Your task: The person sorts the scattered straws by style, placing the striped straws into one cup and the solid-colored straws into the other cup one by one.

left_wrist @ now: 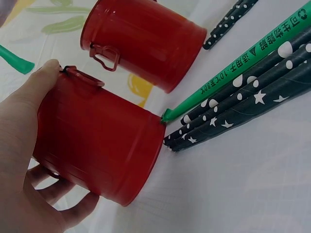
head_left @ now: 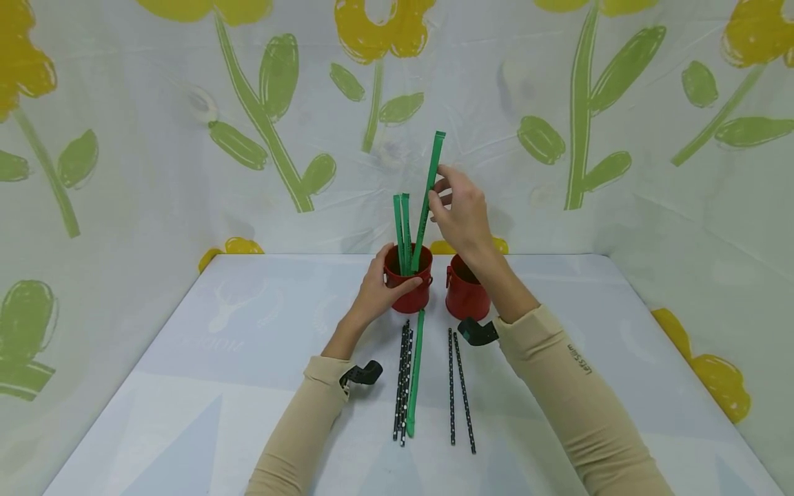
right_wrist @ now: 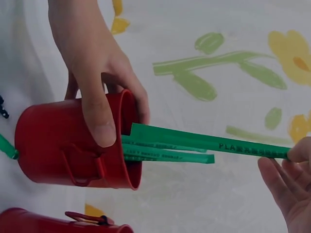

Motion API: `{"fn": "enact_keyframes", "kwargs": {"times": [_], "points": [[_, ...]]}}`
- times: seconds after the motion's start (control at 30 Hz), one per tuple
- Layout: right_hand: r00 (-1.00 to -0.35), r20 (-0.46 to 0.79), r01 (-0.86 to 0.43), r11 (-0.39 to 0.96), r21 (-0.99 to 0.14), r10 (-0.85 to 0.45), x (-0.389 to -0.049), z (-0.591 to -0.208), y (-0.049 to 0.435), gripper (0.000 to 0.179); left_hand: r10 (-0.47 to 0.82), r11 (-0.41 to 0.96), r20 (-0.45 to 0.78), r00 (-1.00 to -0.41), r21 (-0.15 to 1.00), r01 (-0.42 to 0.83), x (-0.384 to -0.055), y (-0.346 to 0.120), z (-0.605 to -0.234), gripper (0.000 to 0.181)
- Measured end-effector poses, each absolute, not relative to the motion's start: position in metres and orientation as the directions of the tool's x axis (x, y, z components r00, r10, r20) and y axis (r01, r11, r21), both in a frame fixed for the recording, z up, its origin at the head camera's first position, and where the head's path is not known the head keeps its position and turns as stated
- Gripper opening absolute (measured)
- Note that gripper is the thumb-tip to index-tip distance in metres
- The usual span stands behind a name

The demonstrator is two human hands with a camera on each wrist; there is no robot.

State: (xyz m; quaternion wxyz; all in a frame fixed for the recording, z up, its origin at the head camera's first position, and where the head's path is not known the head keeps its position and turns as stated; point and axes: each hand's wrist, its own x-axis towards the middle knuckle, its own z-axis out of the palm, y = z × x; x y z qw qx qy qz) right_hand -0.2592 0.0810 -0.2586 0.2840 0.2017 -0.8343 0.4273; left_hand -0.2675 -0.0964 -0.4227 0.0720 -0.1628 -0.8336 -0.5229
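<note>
My left hand [head_left: 375, 293] grips the left small red metal bucket [head_left: 414, 301], with the thumb near the rim and the fingers round the far side. Two green-wrapped straws [head_left: 398, 220] stand in that bucket. Above it, my right hand [head_left: 462, 210] pinches a third green-wrapped straw [head_left: 433, 162] by its upper part, tilted slightly. In the right wrist view, the lower end of this wrapped straw [right_wrist: 194, 138] is at the bucket's mouth; whether it has passed the rim I cannot tell. The left wrist view shows the gripped bucket [left_wrist: 97, 136] from its side.
Another red bucket [head_left: 466, 296] stands to the right, its inside mostly hidden. On the white table [head_left: 248, 386], one green-wrapped straw [head_left: 415, 379] lies beside several black patterned straws [head_left: 403, 379]. Two black dotted straws [head_left: 451, 393] lie farther right. A flower-printed cloth [head_left: 471, 83] hangs behind.
</note>
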Motion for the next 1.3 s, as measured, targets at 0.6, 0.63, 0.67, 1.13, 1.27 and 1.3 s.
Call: {"fn": "enact_keyframes", "kwargs": {"times": [0.6, 0.63, 0.67, 1.13, 1.27, 1.3], "points": [[-0.832, 0.545, -0.495, 0.587, -0.641, -0.106, -0.262, -0.290, 0.074, 0.045, 0.199, 0.399, 0.291, -0.936, 0.848, 0.349, -0.268, -0.096, -0.424, 0.093], [-0.833, 0.543, -0.493, 0.589, -0.640, -0.107, -0.262, -0.291, 0.073, 0.045, 0.199, 0.400, 0.291, -0.936, 0.848, 0.349, -0.268, -0.096, -0.424, 0.093], [-0.835, 0.540, -0.491, 0.591, -0.640, -0.107, -0.262, -0.291, 0.073, 0.045, 0.199, 0.400, 0.293, -0.935, 0.847, 0.350, -0.268, -0.096, -0.424, 0.093], [-0.840, 0.525, -0.498, 0.579, -0.646, -0.138, -0.263, -0.299, 0.073, 0.042, 0.202, 0.397, 0.302, -0.931, 0.844, 0.360, -0.268, -0.096, -0.423, 0.090], [-0.847, 0.512, -0.487, 0.590, -0.644, -0.139, -0.263, -0.300, 0.074, 0.042, 0.204, 0.388, 0.310, -0.929, 0.845, 0.368, -0.268, -0.096, -0.423, 0.089], [-0.850, 0.509, -0.483, 0.591, -0.645, -0.139, -0.263, -0.300, 0.074, 0.042, 0.203, 0.388, 0.309, -0.929, 0.846, 0.367, -0.268, -0.096, -0.423, 0.089]]}}
